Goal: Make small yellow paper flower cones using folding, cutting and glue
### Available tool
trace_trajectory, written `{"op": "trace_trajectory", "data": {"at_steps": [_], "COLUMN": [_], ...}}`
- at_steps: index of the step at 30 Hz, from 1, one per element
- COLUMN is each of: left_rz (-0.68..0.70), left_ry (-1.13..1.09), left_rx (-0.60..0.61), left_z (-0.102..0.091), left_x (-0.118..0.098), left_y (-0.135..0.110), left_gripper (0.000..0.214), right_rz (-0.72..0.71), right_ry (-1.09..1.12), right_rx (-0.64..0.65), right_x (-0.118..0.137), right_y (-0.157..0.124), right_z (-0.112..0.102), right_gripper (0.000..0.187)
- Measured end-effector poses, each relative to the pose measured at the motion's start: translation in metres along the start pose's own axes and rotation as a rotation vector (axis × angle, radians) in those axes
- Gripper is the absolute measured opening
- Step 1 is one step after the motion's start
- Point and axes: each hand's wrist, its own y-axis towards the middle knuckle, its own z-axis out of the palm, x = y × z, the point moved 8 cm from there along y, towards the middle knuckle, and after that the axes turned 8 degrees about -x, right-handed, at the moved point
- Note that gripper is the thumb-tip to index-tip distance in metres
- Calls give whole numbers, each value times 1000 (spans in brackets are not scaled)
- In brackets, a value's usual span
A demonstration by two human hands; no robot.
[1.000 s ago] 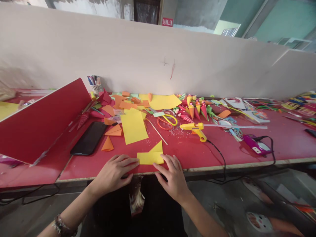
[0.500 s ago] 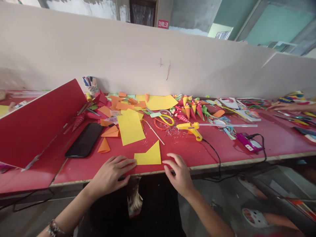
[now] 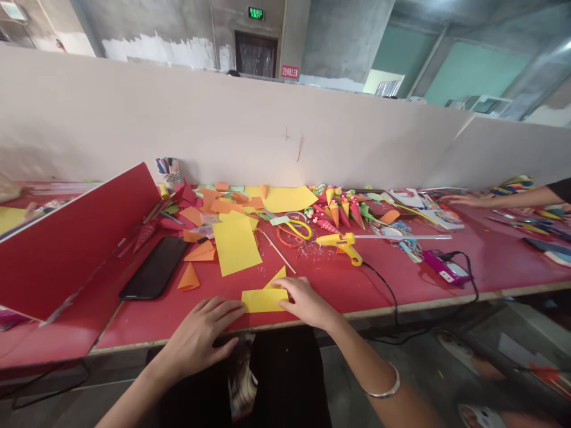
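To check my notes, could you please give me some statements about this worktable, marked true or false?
The right hand touches the folded yellow paper sheet. True.
The yellow glue gun lies on the red tabletop. True.
The left hand holds the glue gun. False: the left hand is at the folded yellow paper sheet's left edge.
The flat black phone lies left of the small orange paper cone. True.
The patterned cup of pens stands right of the glue gun. False: the cup stands left of it, by the pale partition.
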Motion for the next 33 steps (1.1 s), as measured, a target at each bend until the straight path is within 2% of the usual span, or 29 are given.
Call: {"op": "trace_trajectory", "data": {"at_steps": [5, 10, 14, 16, 19, 22, 24, 28, 33], "left_rz": [-36, -87, -79, -63, -81, -118, -161, -222, -281], "left_ry": [-31, -34, 5, 31, 44, 36, 12, 6, 27], "left_rx": [-84, -255, -321, -293, -172, -68, -41, -35, 10], "left_z": [-12, -37, -44, -37, -16, 7, 18, 28, 33], "left_x": [2, 3, -7, -14, -21, -19, -14, -7, -5], "left_y": [7, 18, 30, 39, 50, 55, 55, 57, 65], "left_gripper": [40, 34, 31, 30, 30, 27, 26, 29, 32], "right_rz": [-43, -117, -147, -144, -125, -84, -32, 54, 204], "right_ry": [51, 95, 95, 135, 192, 241, 284, 377, 376], "right_rx": [36, -56, -118, -80, 11, 49, 55, 35, -99], "right_x": [1, 11, 15, 12, 4, -5, -11, -18, -32], "right_y": [8, 20, 31, 37, 44, 47, 47, 40, 32], "right_z": [-10, -34, -36, -25, -8, 1, 2, 0, -1], "right_gripper": [17, 23, 30, 31, 34, 36, 35, 29, 31]}}
